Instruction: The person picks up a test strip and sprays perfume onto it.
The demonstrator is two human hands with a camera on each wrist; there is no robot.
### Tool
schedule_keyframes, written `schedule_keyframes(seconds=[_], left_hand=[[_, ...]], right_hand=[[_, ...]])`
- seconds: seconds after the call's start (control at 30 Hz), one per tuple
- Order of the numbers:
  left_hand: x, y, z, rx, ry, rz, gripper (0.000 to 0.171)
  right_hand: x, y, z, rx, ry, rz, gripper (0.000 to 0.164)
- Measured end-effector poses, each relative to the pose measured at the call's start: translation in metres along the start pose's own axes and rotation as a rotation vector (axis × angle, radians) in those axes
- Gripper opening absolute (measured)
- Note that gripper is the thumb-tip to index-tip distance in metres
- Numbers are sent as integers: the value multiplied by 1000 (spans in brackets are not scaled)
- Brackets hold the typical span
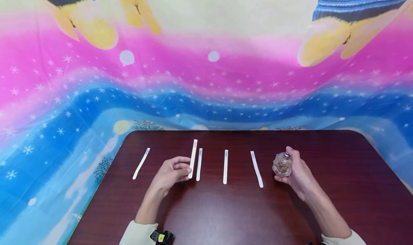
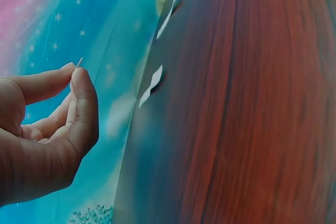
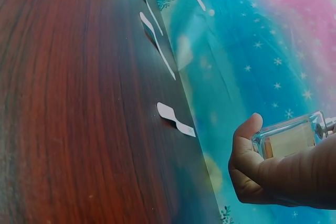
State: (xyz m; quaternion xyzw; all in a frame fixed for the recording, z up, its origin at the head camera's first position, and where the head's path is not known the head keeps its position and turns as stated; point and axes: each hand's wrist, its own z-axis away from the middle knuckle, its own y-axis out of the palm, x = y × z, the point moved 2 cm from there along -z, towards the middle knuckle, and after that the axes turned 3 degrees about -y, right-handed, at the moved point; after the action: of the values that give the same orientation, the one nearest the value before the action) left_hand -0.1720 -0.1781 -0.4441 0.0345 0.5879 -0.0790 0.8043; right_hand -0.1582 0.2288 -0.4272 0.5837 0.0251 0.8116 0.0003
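Observation:
My left hand (image 1: pixel 169 175) pinches the lower end of a white paper scent strip (image 1: pixel 193 155) between thumb and fingers. The strip stands up, tilted slightly right, with small print at its top. In the left wrist view only the thin tip of that strip (image 2: pixel 80 62) shows above the fingertips. A faceted clear glass perfume bottle (image 1: pixel 281 165) is gripped in my right hand (image 1: pixel 298 175), one finger at its silver spray top (image 1: pixel 286 154). The right wrist view shows the bottle's flat side (image 3: pixel 289 140), partly hidden by the hand.
Several more scent strips lie spaced across the dark wooden table (image 1: pixel 209 209): one at the far left (image 1: pixel 141 163), one beside the held strip (image 1: pixel 199 165), others toward the right (image 1: pixel 226 166). A colourful printed cloth (image 1: pixel 206 76) hangs behind the table's back edge.

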Motion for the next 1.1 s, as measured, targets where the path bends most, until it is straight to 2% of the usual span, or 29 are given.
schedule_keyframes(seconds=[0.5,1.1], left_hand=[[10,-46,-1,-102,-44,-17,46],[23,-81,2,-141,-94,-46,46]], right_hand=[[-1,-4,1,-8,-12,-14,64],[-2,-7,2,-8,-23,-7,62]])
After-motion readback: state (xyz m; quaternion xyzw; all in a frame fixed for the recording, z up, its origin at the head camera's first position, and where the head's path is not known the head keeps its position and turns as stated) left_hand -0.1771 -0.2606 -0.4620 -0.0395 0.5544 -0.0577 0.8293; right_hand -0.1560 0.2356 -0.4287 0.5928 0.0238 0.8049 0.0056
